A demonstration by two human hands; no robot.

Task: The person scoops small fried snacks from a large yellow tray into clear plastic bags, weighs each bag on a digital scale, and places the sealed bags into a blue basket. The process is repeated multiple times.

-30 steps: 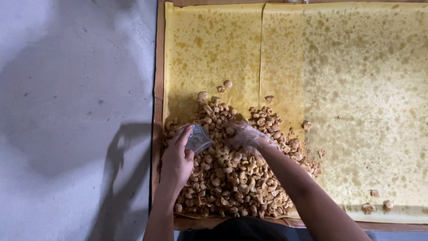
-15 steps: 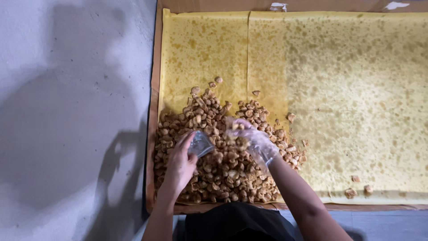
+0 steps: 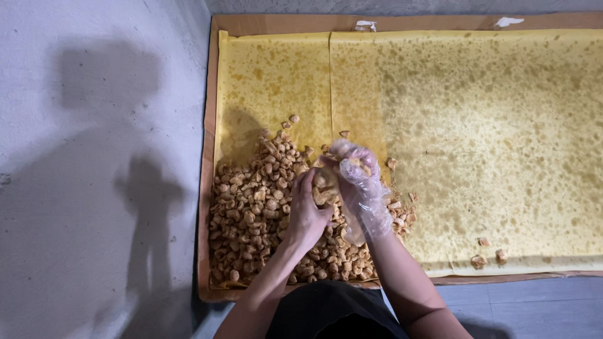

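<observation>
From the head camera, the two hands have drawn together since a second ago: the bare left hand (image 3: 306, 216), which was holding a small clear bag apart from the other, now presses up against the gloved right hand (image 3: 359, 188), and fried snack pieces (image 3: 326, 179) sit cupped between them, the right hand's fingers curled around a clump, the left closed against the same clump (the bag itself is no longer plain to see). Both hover over the pile of fried pieces (image 3: 257, 213) heaped at the near left of the oil-stained yellow paper (image 3: 477, 144). A cardboard tray rim (image 3: 206, 188) borders it; a few stray pieces (image 3: 487, 254) lie well apart to the right, and nothing blocks the hands.
</observation>
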